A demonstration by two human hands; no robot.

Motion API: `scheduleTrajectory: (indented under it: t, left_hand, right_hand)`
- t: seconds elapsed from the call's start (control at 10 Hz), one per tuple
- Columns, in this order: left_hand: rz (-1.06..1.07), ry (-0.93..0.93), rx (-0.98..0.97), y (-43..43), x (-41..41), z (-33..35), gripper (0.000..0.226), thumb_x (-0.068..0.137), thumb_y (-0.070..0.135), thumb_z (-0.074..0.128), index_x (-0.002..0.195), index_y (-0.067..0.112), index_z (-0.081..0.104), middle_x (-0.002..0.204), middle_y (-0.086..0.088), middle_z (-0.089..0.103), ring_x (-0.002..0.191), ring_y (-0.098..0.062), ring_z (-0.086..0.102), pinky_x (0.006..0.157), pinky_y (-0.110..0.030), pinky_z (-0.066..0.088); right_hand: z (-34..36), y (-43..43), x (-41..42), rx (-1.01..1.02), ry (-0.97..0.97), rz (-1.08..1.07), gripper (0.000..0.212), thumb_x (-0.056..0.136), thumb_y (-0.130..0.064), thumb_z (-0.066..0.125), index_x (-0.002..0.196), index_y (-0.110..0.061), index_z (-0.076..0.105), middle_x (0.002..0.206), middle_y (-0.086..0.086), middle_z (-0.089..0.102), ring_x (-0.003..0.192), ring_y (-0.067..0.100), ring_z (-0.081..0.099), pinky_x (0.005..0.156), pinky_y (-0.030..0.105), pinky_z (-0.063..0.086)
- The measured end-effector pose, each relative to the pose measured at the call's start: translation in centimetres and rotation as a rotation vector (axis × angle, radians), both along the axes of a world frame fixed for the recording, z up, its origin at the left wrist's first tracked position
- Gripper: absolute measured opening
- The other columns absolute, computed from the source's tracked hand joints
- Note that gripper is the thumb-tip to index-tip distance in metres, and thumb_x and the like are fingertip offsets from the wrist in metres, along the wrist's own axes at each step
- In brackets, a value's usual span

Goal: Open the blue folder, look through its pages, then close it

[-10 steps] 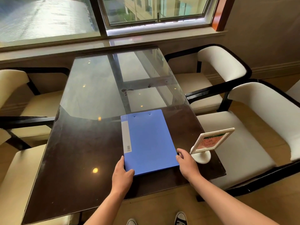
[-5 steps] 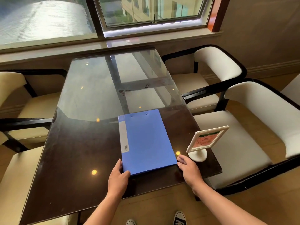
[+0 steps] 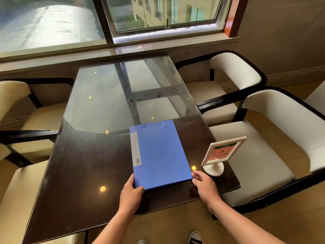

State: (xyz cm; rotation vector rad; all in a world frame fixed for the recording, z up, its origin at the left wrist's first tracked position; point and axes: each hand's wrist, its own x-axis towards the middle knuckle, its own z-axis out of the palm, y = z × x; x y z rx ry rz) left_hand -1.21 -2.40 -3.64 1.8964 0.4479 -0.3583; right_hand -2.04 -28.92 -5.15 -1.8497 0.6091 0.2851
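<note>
The blue folder lies shut and flat on the dark glass-topped table, with a white label strip along its left edge. My left hand rests at the folder's near left corner, thumb on the cover and fingers at its edge. At the near right corner, my right hand touches the folder's edge with its fingertips. Whether either hand really grips the folder is hard to tell.
A white framed sign stand stands right beside the folder, close to my right hand and the table's right edge. White armchairs flank the table on both sides. A window sill runs behind the far end.
Both hands stay at the folder's near corners and the folder remains shut. The view has shifted slightly; my right hand moved a little nearer the corner.
</note>
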Motion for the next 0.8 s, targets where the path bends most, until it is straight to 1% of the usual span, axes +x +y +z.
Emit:
scheduleTrajectory:
  t: [0.1, 0.2, 0.3, 0.4, 0.5, 0.6, 0.7, 0.8]
  left_hand:
    - [-0.006, 0.003, 0.012, 0.0, -0.2, -0.1, 0.058, 0.081, -0.003, 0.055, 0.12, 0.041, 0.057, 0.113, 0.017, 0.069, 0.101, -0.014, 0.066, 0.084, -0.044, 0.061]
    - [-0.008, 0.001, 0.028, 0.0, -0.2, 0.1, 0.056, 0.082, -0.002, 0.056, 0.121, 0.038, 0.057, 0.115, 0.016, 0.068, 0.101, -0.012, 0.065, 0.084, -0.044, 0.061]
    - [-0.019, -0.013, 0.048, 0.0, 0.0, 0.1, 0.052, 0.084, -0.001, 0.057, 0.123, 0.033, 0.056, 0.119, 0.009, 0.067, 0.105, -0.015, 0.064, 0.086, -0.045, 0.06]
    - [-0.045, -0.028, 0.116, -0.1, 0.2, 0.5, 0.041, 0.086, 0.004, 0.06, 0.118, 0.028, 0.054, 0.124, 0.004, 0.065, 0.109, -0.018, 0.062, 0.09, -0.048, 0.058]
    - [-0.08, -0.049, 0.29, -0.2, 0.8, 0.7, 0.048, 0.088, 0.011, 0.061, 0.135, 0.017, 0.051, 0.139, -0.009, 0.058, 0.121, -0.02, 0.053, 0.103, -0.048, 0.049]
    - [-0.157, -0.053, 0.486, -0.3, 1.2, 1.7, 0.065, 0.092, 0.021, 0.058, 0.153, 0.016, 0.033, 0.16, -0.012, 0.036, 0.148, -0.03, 0.029, 0.117, -0.052, 0.031]
    - [-0.222, -0.097, 0.655, -0.1, 1.6, 2.5, 0.071, 0.094, 0.032, 0.054, 0.157, 0.019, 0.024, 0.166, -0.012, 0.024, 0.153, -0.031, 0.02, 0.12, -0.052, 0.028]
    - [-0.282, -0.173, 0.801, -0.2, 2.1, 3.4, 0.071, 0.095, 0.04, 0.051, 0.157, 0.022, 0.02, 0.166, -0.012, 0.021, 0.154, -0.032, 0.017, 0.122, -0.05, 0.025]
  right_hand:
    - [-0.1, -0.1, -0.2, 0.002, -0.007, -0.012, 0.038, 0.099, -0.011, 0.052, 0.137, -0.014, 0.056, 0.134, 0.003, 0.063, 0.126, 0.019, 0.055, 0.105, 0.036, 0.045]
    - [0.0, -0.1, -0.2, 0.0, -0.005, -0.013, 0.038, 0.099, -0.011, 0.053, 0.137, -0.014, 0.056, 0.134, 0.003, 0.063, 0.126, 0.019, 0.055, 0.105, 0.036, 0.045]
    - [0.1, -0.1, -0.1, -0.003, -0.003, -0.015, 0.039, 0.098, -0.011, 0.053, 0.137, -0.014, 0.056, 0.134, 0.003, 0.063, 0.125, 0.019, 0.056, 0.103, 0.035, 0.045]
    - [0.4, -0.1, 0.0, 0.012, -0.003, -0.021, 0.037, 0.098, -0.012, 0.055, 0.135, -0.016, 0.057, 0.132, 0.002, 0.063, 0.123, 0.019, 0.056, 0.103, 0.037, 0.048]
    - [0.5, -0.1, 0.3, 0.02, -0.014, -0.028, 0.035, 0.098, -0.015, 0.056, 0.133, -0.017, 0.058, 0.13, 0.001, 0.064, 0.121, 0.019, 0.057, 0.105, 0.044, 0.049]
    - [0.9, -0.2, 0.7, 0.008, -0.034, -0.016, 0.033, 0.098, -0.017, 0.056, 0.131, -0.016, 0.059, 0.129, 0.001, 0.064, 0.12, 0.018, 0.057, 0.105, 0.046, 0.048]
    - [1.3, -0.1, 0.8, -0.004, -0.051, 0.014, 0.033, 0.098, -0.018, 0.056, 0.13, -0.016, 0.06, 0.126, 0.001, 0.065, 0.12, 0.019, 0.058, 0.105, 0.046, 0.048]
    - [1.4, 0.1, 1.2, -0.034, -0.094, 0.06, 0.033, 0.098, -0.019, 0.056, 0.131, -0.017, 0.059, 0.126, -0.001, 0.064, 0.12, 0.017, 0.058, 0.103, 0.043, 0.049]
